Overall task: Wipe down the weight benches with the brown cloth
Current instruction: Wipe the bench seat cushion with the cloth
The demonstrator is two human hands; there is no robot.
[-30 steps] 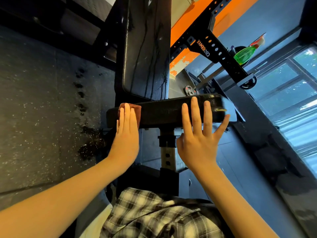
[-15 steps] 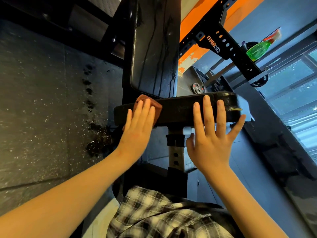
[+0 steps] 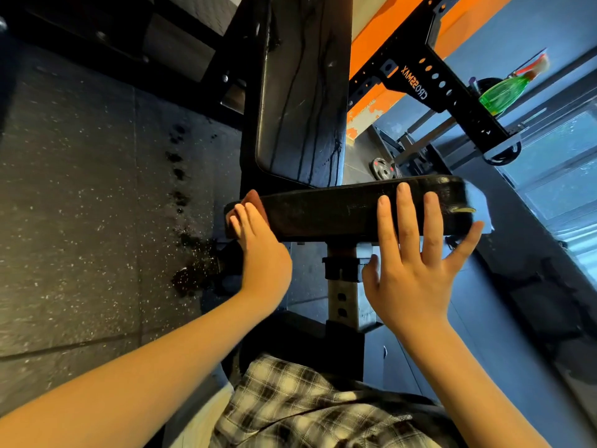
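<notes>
A black weight bench stands in front of me, its seat pad (image 3: 336,211) edge-on across the middle and its wet back pad (image 3: 303,92) beyond. My left hand (image 3: 258,247) presses the brown cloth (image 3: 253,202) against the left end of the seat pad's front edge; only a corner of the cloth shows past my fingers. My right hand (image 3: 416,257) lies flat with fingers spread on the right part of the same edge, holding nothing.
A green spray bottle (image 3: 504,90) sits on the black and orange rack (image 3: 442,85) at upper right. The bench post (image 3: 342,286) rises between my arms. Wet spots mark the rubber floor (image 3: 80,205) at left. A small weight plate (image 3: 382,168) lies behind the seat.
My left hand slid the cloth right along the seat edge, then back to the left end. My right hand stayed flat on the pad.
</notes>
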